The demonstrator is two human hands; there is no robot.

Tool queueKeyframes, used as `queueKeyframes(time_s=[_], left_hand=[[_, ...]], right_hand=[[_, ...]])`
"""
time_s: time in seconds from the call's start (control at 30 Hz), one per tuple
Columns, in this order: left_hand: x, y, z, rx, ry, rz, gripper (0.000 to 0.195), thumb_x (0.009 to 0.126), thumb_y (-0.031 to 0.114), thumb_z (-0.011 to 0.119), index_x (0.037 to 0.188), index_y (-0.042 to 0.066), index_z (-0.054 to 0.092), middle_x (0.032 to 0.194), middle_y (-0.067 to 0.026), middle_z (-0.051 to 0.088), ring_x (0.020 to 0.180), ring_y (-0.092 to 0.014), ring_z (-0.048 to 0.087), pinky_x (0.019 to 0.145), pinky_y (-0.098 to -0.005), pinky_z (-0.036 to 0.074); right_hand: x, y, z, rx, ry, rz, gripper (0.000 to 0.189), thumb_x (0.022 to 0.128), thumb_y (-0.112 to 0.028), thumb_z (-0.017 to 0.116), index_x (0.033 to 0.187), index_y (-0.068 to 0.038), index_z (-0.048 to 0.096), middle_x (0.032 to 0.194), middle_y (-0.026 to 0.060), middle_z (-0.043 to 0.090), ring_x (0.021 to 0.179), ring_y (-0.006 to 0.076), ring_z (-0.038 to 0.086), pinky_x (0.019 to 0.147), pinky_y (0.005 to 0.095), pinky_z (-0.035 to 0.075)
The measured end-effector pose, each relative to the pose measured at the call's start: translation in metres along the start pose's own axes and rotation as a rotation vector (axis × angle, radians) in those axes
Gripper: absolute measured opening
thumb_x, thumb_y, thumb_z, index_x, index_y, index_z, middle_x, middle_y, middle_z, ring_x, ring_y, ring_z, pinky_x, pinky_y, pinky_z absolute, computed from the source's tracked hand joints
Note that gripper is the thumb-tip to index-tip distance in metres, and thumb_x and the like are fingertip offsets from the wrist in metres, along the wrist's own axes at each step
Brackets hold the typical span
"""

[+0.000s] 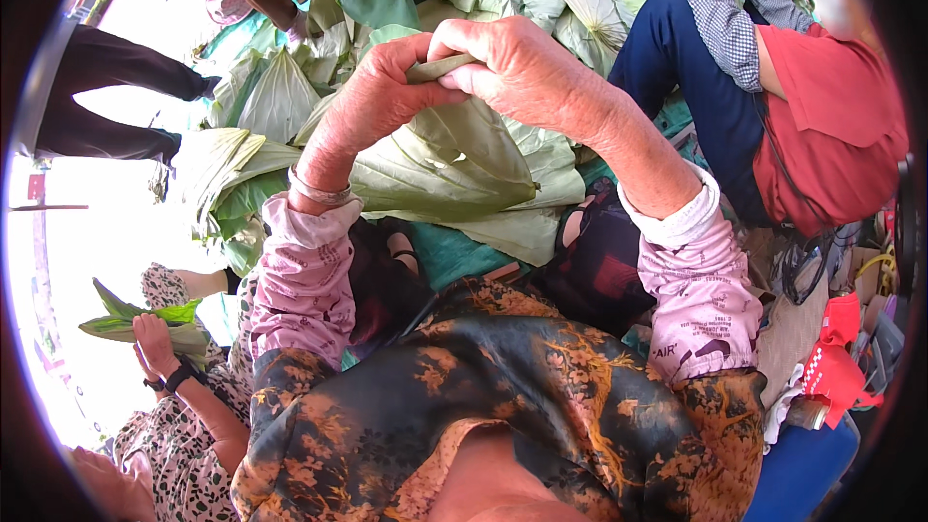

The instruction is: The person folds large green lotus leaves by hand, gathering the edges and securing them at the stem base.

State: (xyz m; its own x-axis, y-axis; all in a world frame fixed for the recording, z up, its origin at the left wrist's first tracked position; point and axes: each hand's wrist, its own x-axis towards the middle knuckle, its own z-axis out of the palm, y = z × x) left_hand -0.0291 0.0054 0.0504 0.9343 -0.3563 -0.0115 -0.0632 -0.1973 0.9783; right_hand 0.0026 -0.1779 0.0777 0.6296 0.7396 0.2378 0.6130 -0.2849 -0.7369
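Observation:
Raised in front of me, my left hand point(380, 90) and my right hand point(500, 65) nearly meet, thumbs and fingers pinching the rolled or folded edge of a large green lotus leaf point(442, 152). A short roll of it shows between the two hands. Below them the leaf hangs in folds, with a small hole near its middle. Under and behind it lie more lotus leaves point(536, 232), pale undersides showing. To the left is a bundle of folded leaves point(225, 167).
A heap of lotus leaves point(580, 7) spreads ahead over a green sheet point(464, 254). A person in a red vest point(826, 123) sits close on the right. Another person's hand point(156, 344) holds leaves at lower left. Dark-trousered legs point(116, 94) stand farther left.

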Motion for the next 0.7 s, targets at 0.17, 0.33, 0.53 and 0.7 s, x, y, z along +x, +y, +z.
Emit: queueKeyframes(time_s=[0.17,0.33,0.53,0.7], left_hand=[[0.002,-0.022,0.004,0.219,0.178,0.419,0.028,0.065,0.003,0.077,0.079,0.005,0.053,0.085,-0.0013,0.055,0.086,-0.017,0.051,0.078,-0.0281,0.042],[-0.006,-0.024,0.005,0.245,0.182,0.528,0.027,0.066,-0.001,0.075,0.083,0.005,0.055,0.096,-0.0038,0.063,0.099,-0.021,0.054,0.088,-0.0339,0.042],[-0.001,-0.028,0.004,0.355,0.211,0.558,0.032,0.065,0.009,0.078,0.088,0.008,0.056,0.088,-0.0032,0.063,0.092,-0.021,0.055,0.087,-0.0345,0.042],[-0.009,-0.007,0.014,0.305,0.364,0.423,0.03,0.065,0.013,0.078,0.087,0.007,0.058,0.076,-0.0014,0.055,0.079,-0.022,0.052,0.081,-0.0322,0.041]], right_hand=[[-0.018,0.016,0.005,0.433,0.237,0.046,0.031,0.078,-0.004,0.067,0.106,-0.005,0.055,0.081,0.005,0.064,0.067,0.0125,0.059,0.061,0.0267,0.048],[-0.032,0.028,0.003,0.103,0.195,-0.016,0.042,0.072,-0.017,0.076,0.108,-0.009,0.058,0.092,0.0039,0.06,0.08,0.0147,0.057,0.067,0.0288,0.047],[-0.028,0.026,0.022,0.163,0.334,-0.025,0.013,0.075,-0.01,0.07,0.085,-0.006,0.063,0.076,0.0049,0.061,0.072,0.0205,0.059,0.064,0.0314,0.048],[-0.027,0.027,0.019,-0.125,0.355,-0.123,0.012,0.074,-0.009,0.07,0.081,-0.007,0.061,0.074,0.0051,0.062,0.074,0.0253,0.061,0.063,0.0342,0.049]])
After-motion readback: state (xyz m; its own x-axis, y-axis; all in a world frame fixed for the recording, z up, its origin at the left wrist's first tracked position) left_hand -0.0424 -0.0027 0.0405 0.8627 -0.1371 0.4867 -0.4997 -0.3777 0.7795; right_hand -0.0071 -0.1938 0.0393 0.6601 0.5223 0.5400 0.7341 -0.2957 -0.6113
